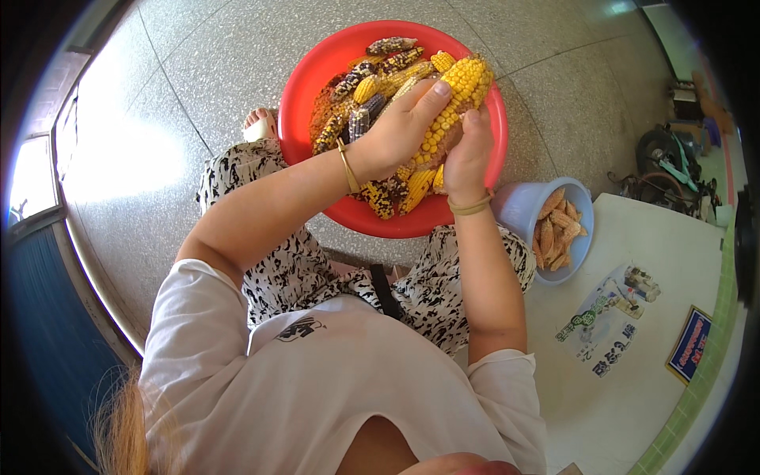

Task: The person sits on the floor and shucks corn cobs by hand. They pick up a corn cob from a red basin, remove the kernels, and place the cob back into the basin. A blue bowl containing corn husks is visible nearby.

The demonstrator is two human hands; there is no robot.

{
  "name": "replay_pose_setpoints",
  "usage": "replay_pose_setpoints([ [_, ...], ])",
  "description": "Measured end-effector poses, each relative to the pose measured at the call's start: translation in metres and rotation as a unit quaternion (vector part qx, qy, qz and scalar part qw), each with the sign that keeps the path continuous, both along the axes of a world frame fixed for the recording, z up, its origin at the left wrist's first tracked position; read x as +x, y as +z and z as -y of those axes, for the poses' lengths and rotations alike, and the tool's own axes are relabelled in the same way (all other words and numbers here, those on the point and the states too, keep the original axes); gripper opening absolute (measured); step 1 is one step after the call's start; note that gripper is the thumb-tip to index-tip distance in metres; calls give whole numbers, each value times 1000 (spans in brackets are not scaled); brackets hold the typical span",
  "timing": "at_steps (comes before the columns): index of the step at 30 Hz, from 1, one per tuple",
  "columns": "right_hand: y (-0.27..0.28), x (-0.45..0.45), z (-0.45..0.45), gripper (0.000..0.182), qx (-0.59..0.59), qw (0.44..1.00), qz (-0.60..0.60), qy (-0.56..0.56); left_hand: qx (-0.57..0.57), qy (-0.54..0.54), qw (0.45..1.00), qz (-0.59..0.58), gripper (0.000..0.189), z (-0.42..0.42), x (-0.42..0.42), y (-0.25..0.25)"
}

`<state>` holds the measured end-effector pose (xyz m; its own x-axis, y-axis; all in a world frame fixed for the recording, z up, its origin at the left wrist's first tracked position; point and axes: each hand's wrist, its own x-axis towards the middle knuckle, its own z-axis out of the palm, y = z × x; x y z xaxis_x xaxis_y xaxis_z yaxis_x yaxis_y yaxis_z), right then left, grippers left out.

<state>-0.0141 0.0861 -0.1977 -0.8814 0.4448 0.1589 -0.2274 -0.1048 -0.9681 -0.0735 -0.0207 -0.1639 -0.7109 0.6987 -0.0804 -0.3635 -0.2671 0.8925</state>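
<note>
A yellow corn cob (466, 77), large in view, is held slantwise over a red plastic basin (292, 77). Kernels cover part of it, while a pinkish bare strip shows along its lower right side. My left hand (404, 130) grips it from the left, thumb lying on the kernels. From the right, my right hand (470, 154) closes around it with the thumb at the bare strip; its other fingers are hidden. Beneath my hands the basin holds several dark-and-yellow corn cobs (354, 81), yellow cobs (418, 191) and loose orange-brown kernels (320, 116).
To the right of the basin, a light blue bucket (515, 205) contains bare shelled cobs (555, 231). A white cabinet-like surface (653, 237) with printed writing stands at the right. Farther back is a wheeled vehicle (659, 154). Speckled floor tiles (225, 65) surround the basin.
</note>
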Motion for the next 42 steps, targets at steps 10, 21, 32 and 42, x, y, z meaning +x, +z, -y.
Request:
replay_pose_setpoints([
  [10,19,2,10,51,-11,999,20,46,-18,6,1000,8,44,0,-4,-2],
  [21,10,4,5,52,12,998,-6,65,-3,-16,997,81,48,3,-2,7],
  [32,16,1,6,54,-72,995,1,74,-51,-30,998,13,43,6,-10,-3],
  [42,12,4,-1,54,-100,988,7,115,19,-136,980,145,48,20,-19,13],
])
